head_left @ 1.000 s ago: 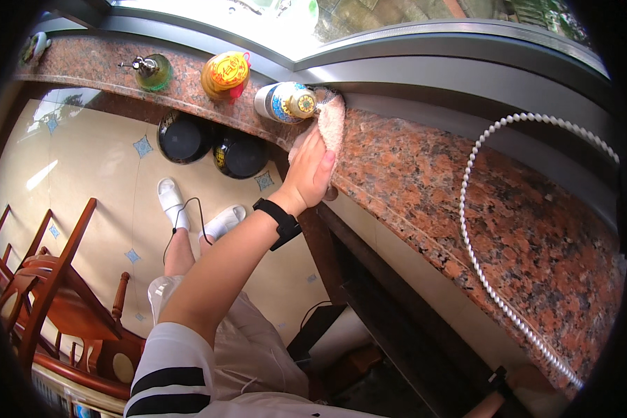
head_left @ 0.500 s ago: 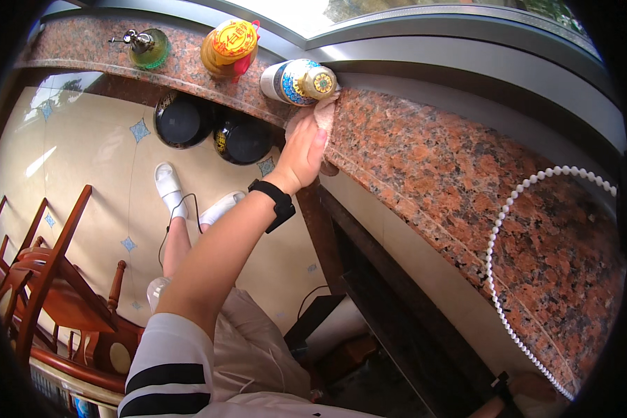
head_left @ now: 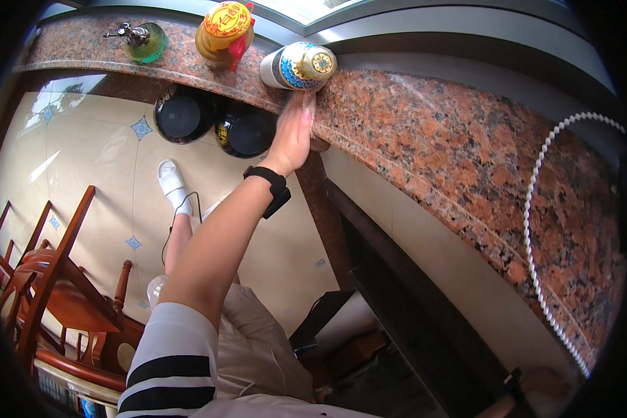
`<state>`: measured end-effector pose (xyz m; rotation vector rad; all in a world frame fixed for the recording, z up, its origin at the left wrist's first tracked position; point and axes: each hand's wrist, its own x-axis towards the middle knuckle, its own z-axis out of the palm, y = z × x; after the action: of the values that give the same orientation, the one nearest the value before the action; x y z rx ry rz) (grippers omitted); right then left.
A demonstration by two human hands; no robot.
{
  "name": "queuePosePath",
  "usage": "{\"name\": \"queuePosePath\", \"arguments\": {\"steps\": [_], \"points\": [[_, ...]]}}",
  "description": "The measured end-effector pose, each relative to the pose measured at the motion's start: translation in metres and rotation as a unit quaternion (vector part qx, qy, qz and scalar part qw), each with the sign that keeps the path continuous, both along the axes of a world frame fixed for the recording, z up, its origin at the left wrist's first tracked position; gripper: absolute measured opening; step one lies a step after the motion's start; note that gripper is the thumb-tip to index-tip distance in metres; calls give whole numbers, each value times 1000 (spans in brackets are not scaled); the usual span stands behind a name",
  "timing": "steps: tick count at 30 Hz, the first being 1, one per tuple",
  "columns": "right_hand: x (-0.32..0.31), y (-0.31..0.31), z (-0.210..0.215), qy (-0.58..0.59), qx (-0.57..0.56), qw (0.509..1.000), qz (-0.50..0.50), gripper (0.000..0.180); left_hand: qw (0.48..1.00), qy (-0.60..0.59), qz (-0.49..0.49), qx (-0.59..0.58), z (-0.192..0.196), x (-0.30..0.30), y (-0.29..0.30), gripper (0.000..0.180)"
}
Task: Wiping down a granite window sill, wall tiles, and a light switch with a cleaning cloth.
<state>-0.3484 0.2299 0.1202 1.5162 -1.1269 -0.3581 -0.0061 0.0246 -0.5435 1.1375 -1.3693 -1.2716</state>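
Note:
My left hand (head_left: pixel 292 139) reaches to the stone window ledge with a dark band on its wrist. The fingers press a pale pink cloth (head_left: pixel 312 104) against the ledge's front edge; both are a little blurred, and most of the cloth is hidden. Just beyond the fingertips a white bottle (head_left: pixel 296 66) with a blue and gold pattern and a gold top leans or lies tilted on the ledge. Low at the right rim my right hand (head_left: pixel 545 390) shows dim and blurred, with a dark band at its wrist; its fingers cannot be made out.
Further left on the ledge (head_left: pixel 425 146) stand a brown jar (head_left: pixel 223 35) with a yellow cover and red ribbon, and a green glass bottle (head_left: pixel 146 43) with a metal tap. Two dark jars (head_left: pixel 183 115) are below. A white bead chain (head_left: pixel 529 223) hangs at right; wooden chairs (head_left: pixel 66 299) stand left.
The view has shifted slightly, so the ledge objects sit higher and the bead chain further right. My left hand has moved a little left along the edge, and less cloth shows beside the bottle.

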Motion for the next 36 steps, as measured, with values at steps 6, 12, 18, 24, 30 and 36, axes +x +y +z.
{"name": "queuePosePath", "arguments": {"steps": [6,12,18,24,30,36], "points": [[105,30,-149,-351,73,933,27,57,1000,-9,-10,5,2,-7,-2,55],[270,-71,-394,-675,386,629,5,43,998,41,-42,25,27,13,19,53],[295,-157,-446,-719,342,596,103,55,996,32,-80,-25,72,-2,37,57],[293,-174,-445,-700,292,635,144,60,994,67,-81,-8,55,-1,16,54],[302,-113,-439,-796,339,501,21,55,998,36,-52,-4,9,2,-8,53],[322,-99,-458,-792,300,528,-62,56,992,11,-86,94,-31,6,-15,58]]}}
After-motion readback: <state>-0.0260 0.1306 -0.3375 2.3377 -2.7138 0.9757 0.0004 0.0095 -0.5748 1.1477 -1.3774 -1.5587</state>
